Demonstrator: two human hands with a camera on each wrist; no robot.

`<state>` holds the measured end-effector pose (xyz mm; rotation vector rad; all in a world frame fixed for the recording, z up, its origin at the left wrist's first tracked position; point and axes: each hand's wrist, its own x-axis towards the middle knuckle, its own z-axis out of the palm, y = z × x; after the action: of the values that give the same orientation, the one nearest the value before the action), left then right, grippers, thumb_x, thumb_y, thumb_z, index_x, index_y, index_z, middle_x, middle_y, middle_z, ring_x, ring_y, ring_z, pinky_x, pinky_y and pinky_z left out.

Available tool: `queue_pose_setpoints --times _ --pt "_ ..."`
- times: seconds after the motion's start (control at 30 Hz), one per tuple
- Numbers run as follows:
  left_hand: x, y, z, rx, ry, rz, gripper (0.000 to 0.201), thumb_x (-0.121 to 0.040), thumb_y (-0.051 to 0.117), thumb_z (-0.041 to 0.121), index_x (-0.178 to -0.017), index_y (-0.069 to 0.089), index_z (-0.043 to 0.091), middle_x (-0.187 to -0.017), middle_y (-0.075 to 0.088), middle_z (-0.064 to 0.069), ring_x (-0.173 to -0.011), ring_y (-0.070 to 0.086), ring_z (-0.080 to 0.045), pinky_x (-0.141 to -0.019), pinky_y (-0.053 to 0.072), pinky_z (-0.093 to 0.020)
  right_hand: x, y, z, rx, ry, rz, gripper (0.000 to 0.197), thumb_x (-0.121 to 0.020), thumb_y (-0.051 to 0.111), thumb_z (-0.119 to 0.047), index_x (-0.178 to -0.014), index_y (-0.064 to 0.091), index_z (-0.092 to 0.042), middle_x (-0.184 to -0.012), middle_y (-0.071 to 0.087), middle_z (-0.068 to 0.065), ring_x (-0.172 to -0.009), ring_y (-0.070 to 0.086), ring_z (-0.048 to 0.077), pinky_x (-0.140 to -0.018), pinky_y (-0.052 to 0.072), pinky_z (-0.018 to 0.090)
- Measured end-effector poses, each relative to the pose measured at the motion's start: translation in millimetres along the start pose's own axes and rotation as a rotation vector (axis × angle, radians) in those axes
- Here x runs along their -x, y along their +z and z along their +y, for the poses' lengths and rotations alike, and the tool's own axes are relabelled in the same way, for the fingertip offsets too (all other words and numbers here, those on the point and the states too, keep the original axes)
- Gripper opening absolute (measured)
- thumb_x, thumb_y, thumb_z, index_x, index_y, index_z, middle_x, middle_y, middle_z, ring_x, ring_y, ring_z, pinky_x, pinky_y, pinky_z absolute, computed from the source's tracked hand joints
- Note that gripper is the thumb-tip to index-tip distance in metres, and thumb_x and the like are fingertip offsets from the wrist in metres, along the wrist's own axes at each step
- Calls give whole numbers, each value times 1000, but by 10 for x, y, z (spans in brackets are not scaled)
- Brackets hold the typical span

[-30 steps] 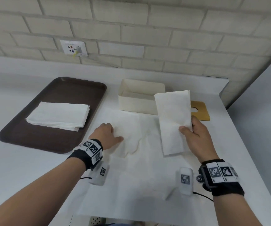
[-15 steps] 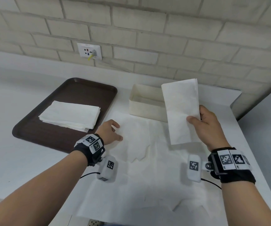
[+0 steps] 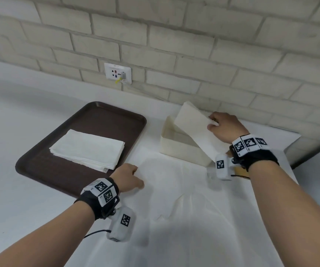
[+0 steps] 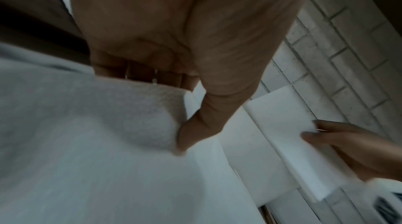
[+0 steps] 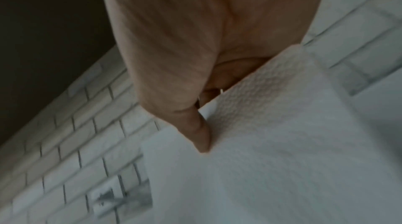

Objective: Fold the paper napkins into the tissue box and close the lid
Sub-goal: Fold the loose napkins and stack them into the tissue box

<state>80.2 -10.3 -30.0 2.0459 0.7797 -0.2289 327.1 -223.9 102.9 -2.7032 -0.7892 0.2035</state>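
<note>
The right hand (image 3: 225, 127) pinches one edge of a folded white paper napkin (image 3: 193, 130) between thumb and fingers, holding it slanted over the open cream rectangular tissue box (image 3: 178, 151) that stands near the wall, the napkin's lower end hanging past the box's right front corner. The left hand (image 3: 129, 177) pinches the left edge of a large unfolded white paper sheet (image 3: 193, 209) spread flat on the white table (image 3: 20, 189), thumb on top and fingers curled under the lifted corner. To the left lies a dark brown plastic tray (image 3: 49, 170) carrying a stack of folded white napkins (image 3: 87, 149). Behind stands a pale brick wall (image 3: 174, 35) with a white socket plate (image 3: 117, 73)
</note>
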Motion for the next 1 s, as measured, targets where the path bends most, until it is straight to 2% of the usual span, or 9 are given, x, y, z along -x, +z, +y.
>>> queue_pose_setpoints --times 0.07,0.23,0.33,0.43,0.6,0.7,0.8,0.9,1.0 --pt "-13 13 10 64 -12 20 16 -80 77 11 -68 66 11 -67 62 2 -62 59 -15 -58 45 -22 -197 55 -30 103 -18 -87 36 -101 52 -22 -136 60 -19 -140 60 11 -124 56 33 -101 47 38" --pt "-13 17 74 220 55 51 7 -85 68 14 -79 69 18 -76 71 3 -74 68 -20 -66 52 -28 -549 108 -101 273 -109 -191 30 -99 56 -18 -126 69 -19 -130 66 8 -116 61 30 -87 46 30" --pt "11 15 68 283 75 35 2 -82 67 16 -83 66 15 -73 66 3 -65 60 -15 -64 49 -28 -719 158 -139 270 -148 -294 28 -97 64 -25 -123 70 -20 -126 67 3 -112 62 24 -90 47 29" --pt "-4 29 26 229 26 34 20 -80 72 22 -82 56 12 -70 46 3 -55 40 -11 -54 35 -23 -845 240 -160 225 -161 -379 29 -95 69 -31 -123 70 -22 -123 67 1 -110 62 20 -90 46 28" --pt "-37 11 22 166 -43 -57 36 -77 82 37 -100 59 21 -97 71 -5 -74 65 -16 -60 50 -24 -945 391 -70 343 -133 -508 47 -95 71 -31 -139 56 -23 -129 59 -1 -110 56 16 -93 43 26" --pt "-31 -22 76 51 36 -41 23 -84 79 29 -98 62 24 -96 70 5 -85 69 -11 -67 53 -22 -999 426 -38 405 -157 -530 43 -96 69 -19 -137 58 -21 -134 60 3 -115 59 20 -91 44 26" --pt "-1 -78 138 -66 114 22 23 -87 75 32 -103 63 21 -99 70 4 -90 68 -16 -81 57 -34 -1023 472 -10 386 -169 -535 41 -95 70 -18 -134 61 -21 -132 63 3 -114 61 21 -95 48 29" --pt "57 -163 225 -169 172 115 23 -92 70 32 -106 60 17 -99 69 1 -91 66 -21 -82 54 -37 -1007 486 2 407 -133 -540 48 -93 73 -21 -139 59 -22 -134 62 2 -120 60 22 -102 48 34" --pt "133 -307 325 -210 271 192 26 -96 67 30 -109 57 10 -94 69 -5 -91 64 -28 -80 50 -37 -946 390 1 327 -94 -488 48 -92 72 -18 -138 61 -21 -129 66 -1 -120 60 19 -104 47 31"
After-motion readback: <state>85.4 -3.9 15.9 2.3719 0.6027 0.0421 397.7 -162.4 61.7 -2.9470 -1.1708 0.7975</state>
